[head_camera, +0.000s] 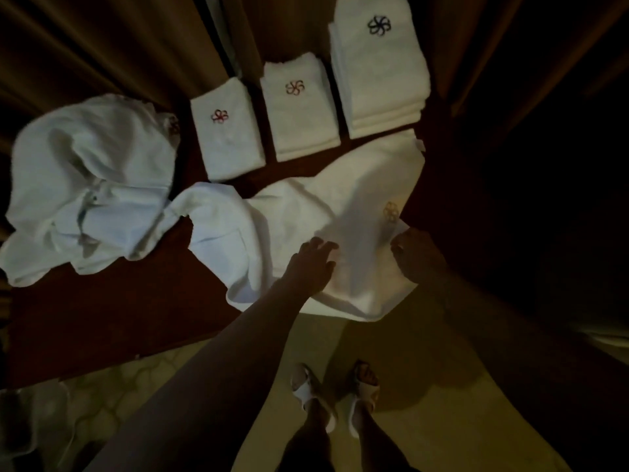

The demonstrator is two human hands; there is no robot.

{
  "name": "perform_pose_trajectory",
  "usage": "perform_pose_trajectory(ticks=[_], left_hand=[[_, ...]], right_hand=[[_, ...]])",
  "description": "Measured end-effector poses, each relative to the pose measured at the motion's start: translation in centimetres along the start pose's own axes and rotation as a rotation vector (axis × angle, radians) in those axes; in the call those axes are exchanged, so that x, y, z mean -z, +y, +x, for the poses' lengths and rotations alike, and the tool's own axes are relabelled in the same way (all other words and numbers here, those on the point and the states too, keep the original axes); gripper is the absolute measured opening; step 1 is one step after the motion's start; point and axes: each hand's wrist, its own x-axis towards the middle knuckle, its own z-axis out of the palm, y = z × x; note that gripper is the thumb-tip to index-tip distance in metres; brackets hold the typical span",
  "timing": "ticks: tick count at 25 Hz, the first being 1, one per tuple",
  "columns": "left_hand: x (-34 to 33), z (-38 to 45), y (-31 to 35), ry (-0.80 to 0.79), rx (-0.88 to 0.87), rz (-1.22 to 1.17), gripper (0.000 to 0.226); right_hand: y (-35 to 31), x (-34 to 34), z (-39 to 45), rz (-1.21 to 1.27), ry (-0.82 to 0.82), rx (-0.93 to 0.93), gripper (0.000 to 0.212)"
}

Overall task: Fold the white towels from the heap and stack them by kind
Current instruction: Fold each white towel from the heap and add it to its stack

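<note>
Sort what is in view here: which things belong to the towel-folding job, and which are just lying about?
Job:
- crumpled heap of white towels
- white towel spread flat, under left hand, right hand
- three folded white stacks

Lying about:
- brown curtain
- white slippers
- dark red table, only the support

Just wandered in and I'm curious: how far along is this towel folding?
Three stacks look done: a tall stack with a dark flower emblem and two shorter stacks with red flower emblems. In hand: a spread white towel, left hand resting on it, right hand gripping its corner. Left: the rumpled white heap.
</note>
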Motion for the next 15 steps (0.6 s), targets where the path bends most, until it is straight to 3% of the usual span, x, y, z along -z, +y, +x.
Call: perform_pose_trajectory(ticks=[3, 9, 12, 15], left_hand=[[-1.0, 1.6, 1.0, -0.092, 0.046, 0.056, 0.052], [-1.1, 3.3, 1.9, -0.04, 0.076, 0.116, 0.048], [-0.4, 4.5, 2.3, 0.008, 0.037, 0.158, 0.038], [0.6, 6.4, 2.9, 0.032, -0.029, 0.136, 0.034]], right_hand=[[1.8, 0.0, -0.5, 0.027, 0.042, -0.158, 0.033], [4.3, 1.2, -1.7, 0.081, -0.066, -0.511, 0.043], [4.4, 2.1, -1.5, 0.102, -0.104, -0.603, 0.049], [3.9, 3.2, -0.8, 0.045, -0.028, -0.598, 0.051]])
